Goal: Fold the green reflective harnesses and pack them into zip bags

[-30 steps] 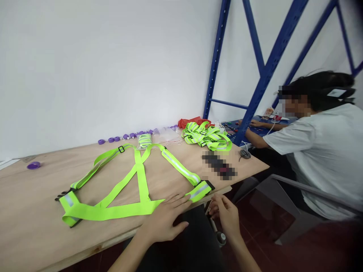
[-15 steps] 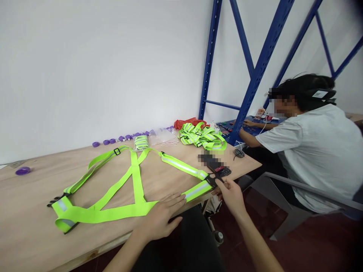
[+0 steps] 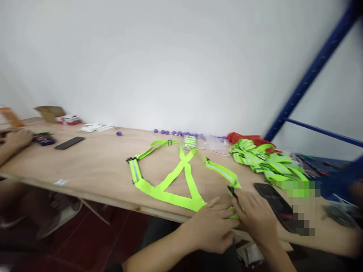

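Note:
A neon green reflective harness [image 3: 172, 199] lies spread on the wooden table, its straps crossing in the middle. My left hand [image 3: 212, 226] rests with fingers stretched out over the lower strap near the table's front edge. Beside it, my right hand [image 3: 253, 211] is closed on the black buckle [image 3: 231, 189] at the harness's right side; its fingers partly hide the buckle. Another black buckle [image 3: 131, 159] sits at the left side of the harness. Behind it lies a bagged, folded green strap bundle [image 3: 190, 142].
Tangled green straps [image 3: 263, 160] and a red bag [image 3: 249, 139] lie at the right, near a dark phone [image 3: 276, 204]. Purple rolls [image 3: 174, 133] line the wall. Another person's hands [image 3: 18, 139] are at far left, near a second phone [image 3: 69, 142]. A blue rack post [image 3: 312, 71] stands right.
The view has swung left, showing more of the table. My left hand is now close beside my right hand, which still holds the buckle. The left side strap of the harness looks flatter.

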`<action>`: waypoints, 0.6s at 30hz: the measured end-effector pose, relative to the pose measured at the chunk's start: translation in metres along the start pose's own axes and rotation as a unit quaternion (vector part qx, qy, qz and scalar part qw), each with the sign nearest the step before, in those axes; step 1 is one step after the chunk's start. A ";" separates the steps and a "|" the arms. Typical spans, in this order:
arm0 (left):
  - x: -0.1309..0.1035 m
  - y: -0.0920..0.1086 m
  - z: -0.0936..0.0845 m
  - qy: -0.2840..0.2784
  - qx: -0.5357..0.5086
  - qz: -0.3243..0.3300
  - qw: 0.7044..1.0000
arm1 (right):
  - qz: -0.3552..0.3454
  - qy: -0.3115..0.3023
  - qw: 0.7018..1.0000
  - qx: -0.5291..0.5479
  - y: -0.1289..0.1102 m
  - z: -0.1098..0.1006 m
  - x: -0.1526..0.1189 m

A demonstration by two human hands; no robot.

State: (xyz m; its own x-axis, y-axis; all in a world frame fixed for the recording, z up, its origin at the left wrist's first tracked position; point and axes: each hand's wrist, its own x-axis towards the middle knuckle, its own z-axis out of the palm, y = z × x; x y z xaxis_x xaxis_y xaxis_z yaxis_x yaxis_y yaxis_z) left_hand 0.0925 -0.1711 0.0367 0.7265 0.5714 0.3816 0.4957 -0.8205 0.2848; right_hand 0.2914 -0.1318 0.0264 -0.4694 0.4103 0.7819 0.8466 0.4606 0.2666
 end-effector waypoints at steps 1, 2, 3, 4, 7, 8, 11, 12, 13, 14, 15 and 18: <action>-0.019 -0.011 -0.017 0.031 -0.029 -0.031 0.999 | -0.034 -0.002 0.999 0.025 -0.008 0.004 -0.007; -0.041 -0.027 -0.036 0.091 -0.044 -0.112 0.988 | -0.058 -0.005 0.997 0.048 -0.013 0.010 -0.016; -0.065 -0.048 -0.057 0.159 -0.035 -0.215 0.963 | -0.073 -0.010 0.995 0.067 -0.016 0.016 -0.026; -0.090 -0.072 -0.079 0.215 -0.003 -0.337 0.917 | -0.086 -0.018 0.993 0.084 -0.017 0.022 -0.035; -0.152 -0.151 -0.141 0.262 0.085 -0.562 0.780 | -0.101 -0.057 0.985 0.126 -0.011 0.042 -0.057; -0.166 -0.175 -0.157 0.261 0.095 -0.594 0.755 | -0.093 -0.069 0.983 0.140 -0.007 0.047 -0.062; -0.186 -0.229 -0.177 0.227 0.078 -0.654 0.717 | -0.038 -0.087 0.979 0.179 0.001 0.056 -0.072; -0.187 -0.241 -0.177 0.214 0.063 -0.664 0.714 | -0.021 -0.091 0.977 0.191 0.002 0.057 -0.075; -0.187 -0.251 -0.175 0.205 0.046 -0.668 0.714 | -0.007 -0.094 0.975 0.200 0.003 0.057 -0.077; -0.187 -0.258 -0.171 0.199 0.028 -0.669 0.715 | 0.004 -0.097 0.973 0.208 0.004 0.057 -0.078; -0.186 -0.264 -0.167 0.198 0.008 -0.667 0.718 | 0.015 -0.100 0.972 0.214 0.004 0.057 -0.080; -0.187 -0.273 -0.159 0.229 -0.050 -0.646 0.726 | 0.063 -0.111 0.967 0.221 0.009 0.058 -0.082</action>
State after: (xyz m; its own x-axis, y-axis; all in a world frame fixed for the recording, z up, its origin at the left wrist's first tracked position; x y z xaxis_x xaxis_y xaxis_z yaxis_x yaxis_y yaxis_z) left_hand -0.2542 -0.0509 0.0271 -0.5605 0.8280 -0.0163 0.5688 0.3993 0.7190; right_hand 0.3226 -0.1153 -0.0681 -0.4526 0.6210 0.6399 0.7341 0.6668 -0.1280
